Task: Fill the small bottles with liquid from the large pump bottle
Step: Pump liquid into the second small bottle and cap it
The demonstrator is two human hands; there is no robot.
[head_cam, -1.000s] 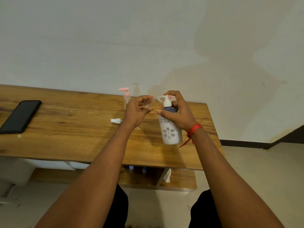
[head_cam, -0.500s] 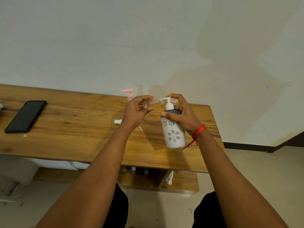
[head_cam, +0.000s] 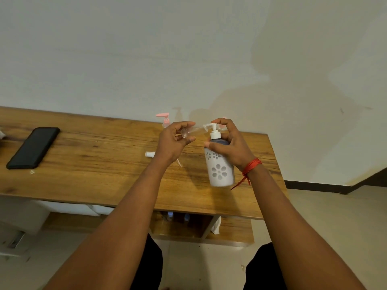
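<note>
My right hand [head_cam: 229, 146] grips the large white pump bottle [head_cam: 219, 170] with flower cut-outs, lifted above the wooden table [head_cam: 94, 164]; a finger lies on its white pump head [head_cam: 213, 128]. My left hand [head_cam: 173, 143] pinches a small clear bottle [head_cam: 191, 131], held on its side with its mouth at the pump's spout. A small bottle with a pink pump [head_cam: 165, 120] stands on the table behind my left hand. A loose white pump cap [head_cam: 150, 154] with its tube lies on the table, partly hidden by my left wrist.
A black phone [head_cam: 33, 147] lies on the left of the table. The wall runs right behind the table's far edge. A lower shelf [head_cam: 230, 233] under the table holds several small bottles. My knees are at the frame's bottom.
The pump head has risen from its pressed-down position. Both hands and bottles stay together in nearly the same place; the camera has shifted slightly.
</note>
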